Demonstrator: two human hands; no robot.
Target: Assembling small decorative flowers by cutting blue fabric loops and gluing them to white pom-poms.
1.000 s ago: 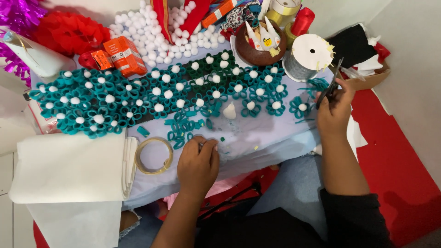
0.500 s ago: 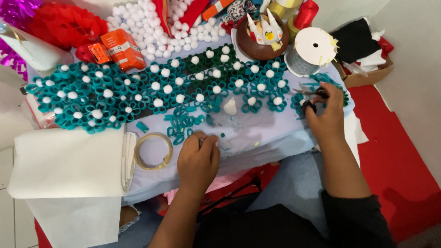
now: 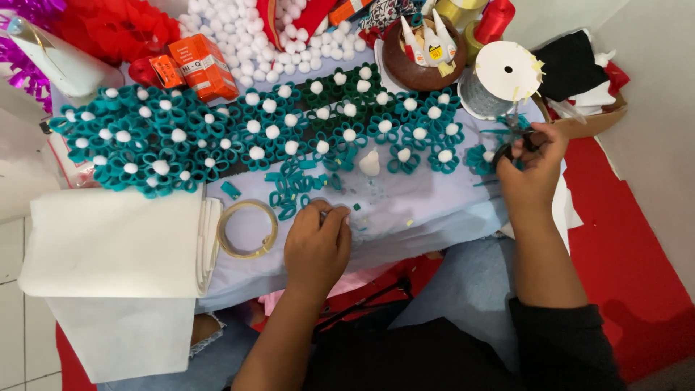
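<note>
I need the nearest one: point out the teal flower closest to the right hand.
The lone teal flower just left of the right hand, sitting apart from the joined rows.

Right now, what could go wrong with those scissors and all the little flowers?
The right hand holds scissors right beside a teal flower; their blades might snag or nick it. The left hand pinches something small near loose teal loops; a nudge could scatter them.
</note>
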